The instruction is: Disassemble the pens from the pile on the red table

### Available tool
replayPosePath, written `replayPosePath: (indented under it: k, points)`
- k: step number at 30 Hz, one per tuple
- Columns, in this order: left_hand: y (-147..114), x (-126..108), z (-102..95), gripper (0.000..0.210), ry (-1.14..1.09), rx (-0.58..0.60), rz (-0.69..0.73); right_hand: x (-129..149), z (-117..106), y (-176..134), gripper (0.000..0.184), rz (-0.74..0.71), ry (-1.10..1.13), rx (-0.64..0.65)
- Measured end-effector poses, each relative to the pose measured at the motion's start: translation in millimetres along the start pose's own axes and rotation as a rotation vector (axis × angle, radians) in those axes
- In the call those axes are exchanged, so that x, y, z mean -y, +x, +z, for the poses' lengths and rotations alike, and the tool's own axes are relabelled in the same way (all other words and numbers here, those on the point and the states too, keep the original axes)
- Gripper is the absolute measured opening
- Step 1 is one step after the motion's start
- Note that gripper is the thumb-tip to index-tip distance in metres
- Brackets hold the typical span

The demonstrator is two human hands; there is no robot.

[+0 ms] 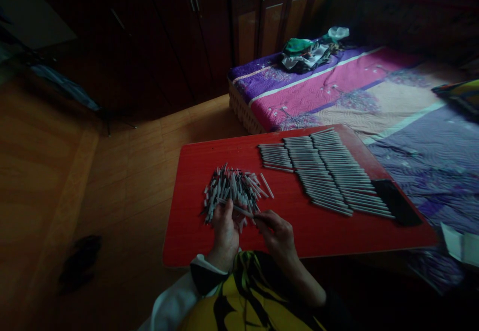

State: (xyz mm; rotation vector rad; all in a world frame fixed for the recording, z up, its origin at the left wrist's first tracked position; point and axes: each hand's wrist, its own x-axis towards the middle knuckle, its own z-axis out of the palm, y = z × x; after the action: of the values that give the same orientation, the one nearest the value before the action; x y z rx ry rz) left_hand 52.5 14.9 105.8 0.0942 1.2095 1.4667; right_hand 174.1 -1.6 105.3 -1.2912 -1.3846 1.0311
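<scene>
Because it is slim and dimly lit, the grey pen-like stick [244,212] shows only in part, slanting between the left grip [224,225] and the right grip [276,228], over the near side of a loose pile [232,183]. The left is clamped on it, thumb uppermost; the right looks pinched on its other end, though finer detail is lost. Good handling here seems to mean letting the left steady while the right does the small work, pressing lightly and straight along the stick's length so that it neither bends nor slips. Working slightly clear of the pile should keep fingertips from snagging its pieces. A lone stick [267,185] lies just beside the pile. Farther right on the red counter [187,171], three slanting columns of sticks [325,171] lie closely ranked; a stray forearm could upset them. By the right end lies a dark flat piece [398,203]. Beyond stands a bed [318,91] with a patterned cover.
</scene>
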Motion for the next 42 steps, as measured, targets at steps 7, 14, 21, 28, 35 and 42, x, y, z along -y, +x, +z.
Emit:
replayPosePath:
  k: [7,14,21,28,35,42]
  points:
    - [4.6,1.8,-4.1,0.019,-0.079,-0.06,-0.075,-13.9,8.6,-2.0,0.017,0.199,0.125,0.006]
    - [3.3,-0.5,-6.1,0.02,-0.066,-0.077,-0.02,-22.4,12.1,-4.3,0.02,0.151,-0.013,0.021]
    - [2.2,1.0,-7.7,0.029,-0.031,-0.071,0.027,-19.3,17.3,-4.6,0.022,0.085,-0.291,0.037]
    - [3.0,2.6,-9.0,0.03,0.001,-0.102,0.03,-25.0,16.4,-1.0,0.037,0.047,-0.484,0.153]
    - [8.3,3.4,-13.6,0.021,-0.058,-0.104,-0.035,-17.8,7.9,1.5,0.033,0.115,-0.33,0.2]
    - [8.2,5.8,-13.5,0.021,-0.07,-0.111,-0.034,-24.7,11.7,0.0,0.026,-0.003,-0.467,0.127]
